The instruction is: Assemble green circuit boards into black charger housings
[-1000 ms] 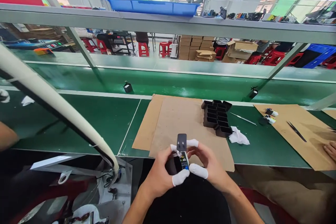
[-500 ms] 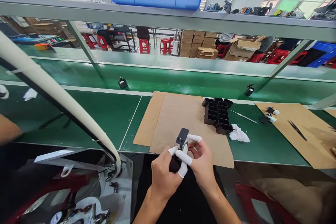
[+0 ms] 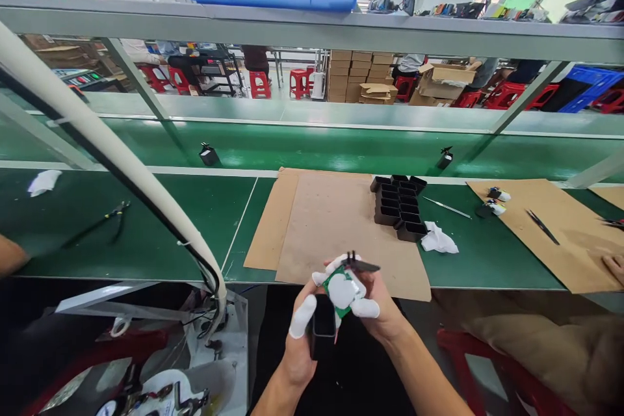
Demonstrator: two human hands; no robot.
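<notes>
My left hand [image 3: 301, 344], white covers on its fingertips, grips a small open black plastic case [image 3: 324, 325] above my lap. My right hand [image 3: 383, 309], also with white finger covers, holds a green circuit board [image 3: 344, 309] just beside the case's mouth. A round white piece [image 3: 341, 290] lies over the board's face. At the board's far side a flat black cover [image 3: 363, 265] with small prongs sticks out. My left fingertips reach the board's edge too. Beyond my hands, several empty black cases [image 3: 400, 205] stand grouped on a cardboard sheet [image 3: 326, 221].
Right of the cases lie a crumpled white tissue [image 3: 439, 239] and a thin metal tool [image 3: 447, 208]. Tweezers [image 3: 542, 226] rest on another cardboard sheet. A thick pale hose [image 3: 121, 162] slants across the left. Black devices [image 3: 208, 155] stand on the green strip behind. Co-workers' arms show at both sides.
The board has turned so its white round piece faces up, and the black cover has tipped flatter. My hands have moved slightly apart, exposing the case's open mouth. The view has shifted a little.
</notes>
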